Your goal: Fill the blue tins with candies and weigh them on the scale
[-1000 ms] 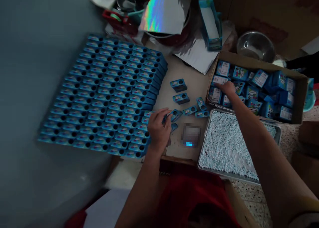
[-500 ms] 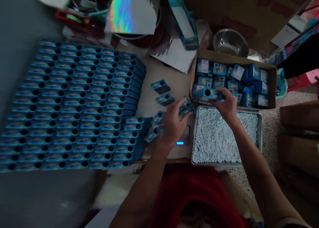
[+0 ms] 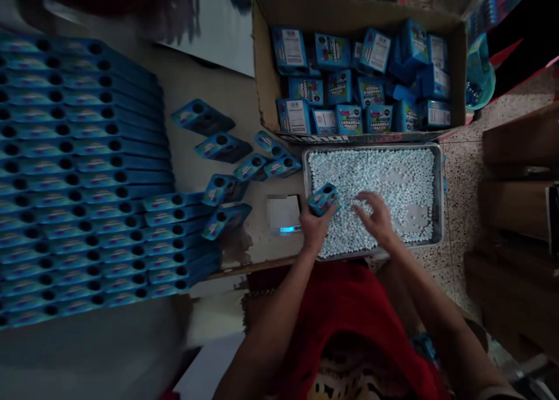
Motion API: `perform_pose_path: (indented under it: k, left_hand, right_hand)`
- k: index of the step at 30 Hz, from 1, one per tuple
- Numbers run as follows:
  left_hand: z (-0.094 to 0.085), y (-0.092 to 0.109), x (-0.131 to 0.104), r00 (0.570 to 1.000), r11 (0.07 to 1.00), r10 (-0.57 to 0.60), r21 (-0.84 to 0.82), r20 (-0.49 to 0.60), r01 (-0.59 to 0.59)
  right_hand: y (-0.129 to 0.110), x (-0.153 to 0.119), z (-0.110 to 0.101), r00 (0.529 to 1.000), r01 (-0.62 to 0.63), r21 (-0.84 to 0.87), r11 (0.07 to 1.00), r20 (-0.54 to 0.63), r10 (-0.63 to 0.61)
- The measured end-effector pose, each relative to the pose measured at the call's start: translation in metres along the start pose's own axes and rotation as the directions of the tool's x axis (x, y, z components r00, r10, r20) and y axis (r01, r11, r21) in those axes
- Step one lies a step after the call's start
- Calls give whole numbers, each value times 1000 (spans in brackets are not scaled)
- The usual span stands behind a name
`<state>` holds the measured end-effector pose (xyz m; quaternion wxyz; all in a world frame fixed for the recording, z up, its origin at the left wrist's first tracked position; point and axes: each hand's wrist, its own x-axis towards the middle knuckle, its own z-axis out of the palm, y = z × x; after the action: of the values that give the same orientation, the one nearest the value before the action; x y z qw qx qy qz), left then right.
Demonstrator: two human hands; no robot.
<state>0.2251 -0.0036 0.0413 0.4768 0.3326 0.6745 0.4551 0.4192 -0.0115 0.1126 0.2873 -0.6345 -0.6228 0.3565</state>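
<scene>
My left hand (image 3: 315, 228) grips a small blue candy box (image 3: 322, 198) over the left part of a metal tray (image 3: 438, 199). The box is tilted, with its printed face upward. Small pale candies (image 3: 349, 170) fill most of the tray, and bare metal shows through at the right. Just right of the box, my right hand (image 3: 376, 218) hovers close above the candies, fingers apart and curved, with nothing seen in them. A small scale (image 3: 279, 213) with a lit blue display lies left of the tray.
Several loose blue boxes (image 3: 227, 187) lie left of the scale. Tight rows of blue boxes (image 3: 96, 208) cover the table's left side. Behind the tray stands a cardboard carton (image 3: 268, 68) of blue boxes. Brown cartons (image 3: 515, 213) stand on the floor at right.
My left hand has gone from the loose boxes to the tray and now holds a box. My right hand has come down from the carton and no longer holds one. The view has shifted.
</scene>
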Motion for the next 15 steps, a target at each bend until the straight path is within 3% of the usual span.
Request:
perform_pose_path:
  k: [2,4,6,8,11,14,15]
  left_hand:
    - [-1,-4,21,993,998,70,-3,-100,-70]
    - [-1,-11,35,971,984,169,-21,-167,-175]
    - [1,-24,39,956,970,241,-3,-170,-245]
    - [4,-40,35,955,963,269,71,-123,-261]
    - [10,-57,24,961,951,266,186,-75,-249]
    - [15,-62,16,963,945,264,213,-53,-247]
    - [17,-62,16,960,940,277,213,-27,-265]
  right_hand:
    - [41,38,-16,996,66,-119,991,-46,-72]
    - [74,80,-16,973,228,-264,937,88,-212]
    - [93,112,-1,930,337,-353,873,266,-252]
    - [99,123,19,930,330,-420,845,299,-215]
    - [94,101,33,973,206,-462,863,191,-130]
    - [98,51,11,960,253,-352,901,204,-190]
    - [104,33,-1,965,251,-326,911,159,-209]
